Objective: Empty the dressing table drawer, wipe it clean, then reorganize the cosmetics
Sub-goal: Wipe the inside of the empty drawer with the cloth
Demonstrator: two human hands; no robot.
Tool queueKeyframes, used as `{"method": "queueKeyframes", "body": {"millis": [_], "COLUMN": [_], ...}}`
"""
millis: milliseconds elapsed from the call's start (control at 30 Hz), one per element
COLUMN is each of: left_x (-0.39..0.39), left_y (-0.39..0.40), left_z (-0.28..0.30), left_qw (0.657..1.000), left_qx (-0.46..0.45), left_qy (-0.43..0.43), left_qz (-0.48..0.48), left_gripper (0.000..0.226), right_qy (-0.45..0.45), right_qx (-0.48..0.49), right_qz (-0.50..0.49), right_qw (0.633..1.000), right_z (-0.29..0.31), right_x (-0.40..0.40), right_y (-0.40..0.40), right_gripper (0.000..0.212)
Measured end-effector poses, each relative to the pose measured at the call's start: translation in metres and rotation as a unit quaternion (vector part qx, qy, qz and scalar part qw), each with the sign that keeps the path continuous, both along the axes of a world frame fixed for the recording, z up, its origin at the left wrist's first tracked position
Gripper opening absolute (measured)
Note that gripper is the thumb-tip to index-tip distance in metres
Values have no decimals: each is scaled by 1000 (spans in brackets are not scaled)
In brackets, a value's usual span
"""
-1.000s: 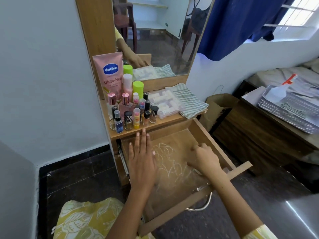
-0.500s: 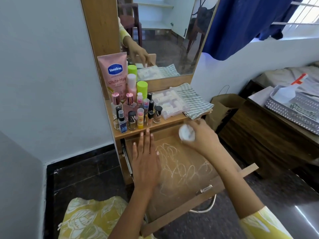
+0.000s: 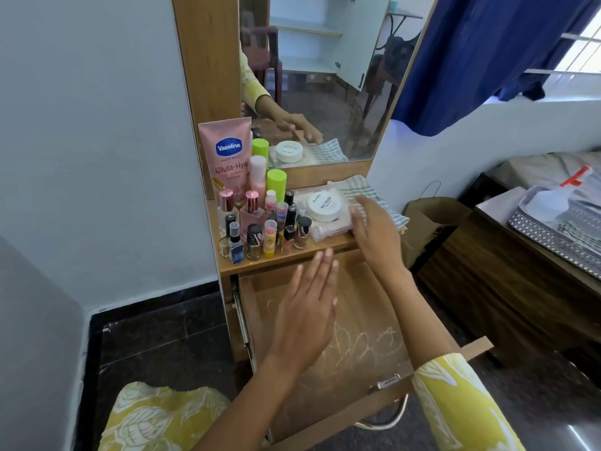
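Note:
The wooden drawer [image 3: 432,369] stands pulled out, and its bare bottom shows white scribble marks. My left hand [image 3: 309,307] lies flat, fingers straight, over the drawer's left half. My right hand [image 3: 374,229] is open above the tabletop, just right of a white round nail polish remover tub [image 3: 322,203]. The tub rests on a clear plastic box [image 3: 328,227]. A striped cloth [image 3: 367,193] lies under my right hand. Several small bottles [image 3: 260,232] and a pink Vaseline tube [image 3: 227,157] crowd the tabletop's left side.
A mirror [image 3: 325,76] rises behind the tabletop. A brown paper bag [image 3: 429,219] sits on the floor to the right. Further right, a wooden table [image 3: 520,288] carries a tray [image 3: 559,236] with a spray bottle [image 3: 559,193]. A wall closes the left side.
My right hand lifted the white tub out of the drawer, set it on the clear box on the tabletop and let go. My left hand stayed flat in the drawer.

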State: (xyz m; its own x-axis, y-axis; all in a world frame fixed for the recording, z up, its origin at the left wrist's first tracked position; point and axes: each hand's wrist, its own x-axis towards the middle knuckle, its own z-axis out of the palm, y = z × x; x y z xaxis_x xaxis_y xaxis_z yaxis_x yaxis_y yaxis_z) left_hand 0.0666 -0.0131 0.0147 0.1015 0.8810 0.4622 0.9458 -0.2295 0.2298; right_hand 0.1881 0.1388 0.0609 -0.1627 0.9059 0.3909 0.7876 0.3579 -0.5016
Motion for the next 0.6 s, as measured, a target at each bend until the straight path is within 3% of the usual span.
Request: {"method": "queueKeyframes", "body": {"millis": [200, 367, 500, 600], "left_x": [14, 13, 15, 18], "left_y": [61, 79, 81, 82], "left_z": [29, 31, 35, 38], "left_qw": [987, 975, 966, 961], "left_qx": [-78, -114, -131, -138], "left_qy": [136, 182, 210, 227], "left_qz": [36, 64, 71, 78], "left_gripper": [73, 65, 71, 69], "right_qy": [-38, -180, -160, -163], "right_qx": [-43, 29, 0, -53], "right_qz": [35, 34, 66, 101], "right_qw": [998, 983, 985, 980], "right_z": [-15, -18, -13, -16], "right_x": [43, 57, 53, 49], "right_y": [-7, -11, -1, 3], "right_gripper": [52, 53, 48, 59]}}
